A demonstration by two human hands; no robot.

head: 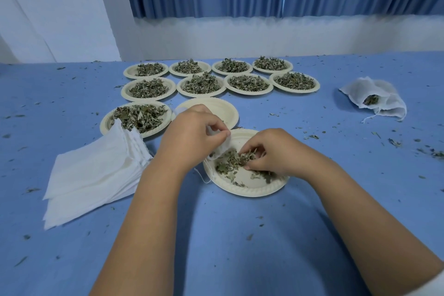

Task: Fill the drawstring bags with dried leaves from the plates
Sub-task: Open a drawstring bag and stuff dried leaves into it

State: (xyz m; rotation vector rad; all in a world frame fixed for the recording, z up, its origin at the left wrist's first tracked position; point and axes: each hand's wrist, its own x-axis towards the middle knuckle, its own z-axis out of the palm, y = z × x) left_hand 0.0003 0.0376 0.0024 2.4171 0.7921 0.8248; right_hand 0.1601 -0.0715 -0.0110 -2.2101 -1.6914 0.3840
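A cream plate (249, 188) lies in front of me with a thin scatter of dried leaves (231, 162) on it. My left hand (192, 132) pinches the rim of a white drawstring bag (222, 148) and holds it over the plate's left side; most of the bag is hidden under the hand. Its string (204, 176) trails off the plate. My right hand (269, 149) is curled over the plate, its fingers pinching a clump of leaves beside the bag's mouth.
A stack of flat white bags (96, 175) lies at the left. Behind stand an empty plate (223, 109) and several plates heaped with leaves (149, 89). Filled bags (377, 97) lie at the far right. Leaf crumbs dot the blue tablecloth (240, 235).
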